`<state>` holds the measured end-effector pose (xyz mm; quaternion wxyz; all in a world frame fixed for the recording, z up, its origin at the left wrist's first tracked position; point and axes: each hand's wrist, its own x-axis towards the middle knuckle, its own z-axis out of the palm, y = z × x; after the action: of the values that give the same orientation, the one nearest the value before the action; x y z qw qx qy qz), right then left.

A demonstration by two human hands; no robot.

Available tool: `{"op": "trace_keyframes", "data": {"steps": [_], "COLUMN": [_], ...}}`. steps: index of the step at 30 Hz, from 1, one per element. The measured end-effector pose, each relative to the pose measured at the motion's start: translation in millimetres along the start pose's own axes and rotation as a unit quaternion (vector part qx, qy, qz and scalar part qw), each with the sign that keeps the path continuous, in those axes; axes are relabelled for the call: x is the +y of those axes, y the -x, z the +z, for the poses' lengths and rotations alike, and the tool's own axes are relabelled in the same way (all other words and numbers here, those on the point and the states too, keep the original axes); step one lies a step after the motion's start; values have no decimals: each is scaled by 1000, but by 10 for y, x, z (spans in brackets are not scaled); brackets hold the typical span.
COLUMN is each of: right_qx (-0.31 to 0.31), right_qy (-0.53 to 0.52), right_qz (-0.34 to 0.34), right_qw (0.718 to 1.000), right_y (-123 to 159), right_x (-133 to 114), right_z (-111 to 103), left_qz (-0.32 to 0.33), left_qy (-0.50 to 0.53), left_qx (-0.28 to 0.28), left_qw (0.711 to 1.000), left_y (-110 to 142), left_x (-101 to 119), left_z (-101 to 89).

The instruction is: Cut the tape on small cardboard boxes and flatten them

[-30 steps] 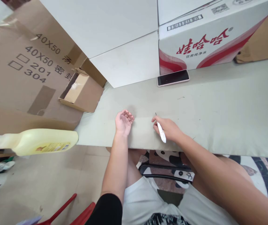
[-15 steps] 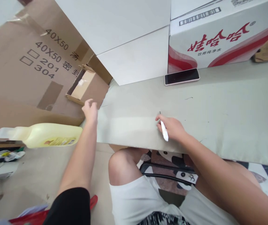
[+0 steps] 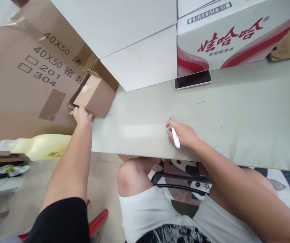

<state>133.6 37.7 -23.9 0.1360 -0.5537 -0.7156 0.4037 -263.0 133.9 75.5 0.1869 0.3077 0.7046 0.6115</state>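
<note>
My left hand (image 3: 81, 115) is at the near end of a small open cardboard box (image 3: 100, 98). Its fingers curl over the box's lower edge, partly hidden, with the thumb on the right side. A paler cardboard piece (image 3: 88, 90) shows in the box's opening. Over the table, my right hand (image 3: 183, 134) is closed around a slim tool with a white handle (image 3: 175, 137). A thin dark tip pokes out beyond the fingers; the tool's exact kind is not clear.
A large brown carton (image 3: 33, 98) stands behind the small box. White cartons (image 3: 140, 64) and a red-and-white carton (image 3: 218, 50) line the table's (image 3: 135, 131) back, with a phone (image 3: 193, 80) before them. A yellow bottle (image 3: 43, 145) lies left of my forearm.
My left hand has moved left and forward onto the small box's near edge. My right hand keeps its hold on the white-handled tool. The view has shifted slightly.
</note>
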Motion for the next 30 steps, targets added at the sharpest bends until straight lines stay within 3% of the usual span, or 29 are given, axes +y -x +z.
{"op": "trace_keyframes", "data": {"steps": [8, 12, 17, 24, 30], "right_qx": [37, 103, 237, 377, 462], "right_qy": [-64, -101, -224, -245, -206], "right_qz": [-24, -25, -63, -101, -91], "right_qw": [997, 989, 943, 888, 858], "right_y": [86, 111, 139, 333, 562], "right_x": [94, 131, 209, 491, 721], "right_z": [-104, -197, -316, -469, -598], "left_qz": [-57, -69, -78, -88, -118], "left_qy": [61, 81, 116, 116, 152], "left_qx": [-8, -30, -134, -271, -300], "left_qw": [997, 994, 981, 952, 934], "left_y": [640, 937, 1356, 1976, 2330], "left_x": [223, 343, 392, 341, 190], "left_z": [-472, -499, -198, 412, 950]}}
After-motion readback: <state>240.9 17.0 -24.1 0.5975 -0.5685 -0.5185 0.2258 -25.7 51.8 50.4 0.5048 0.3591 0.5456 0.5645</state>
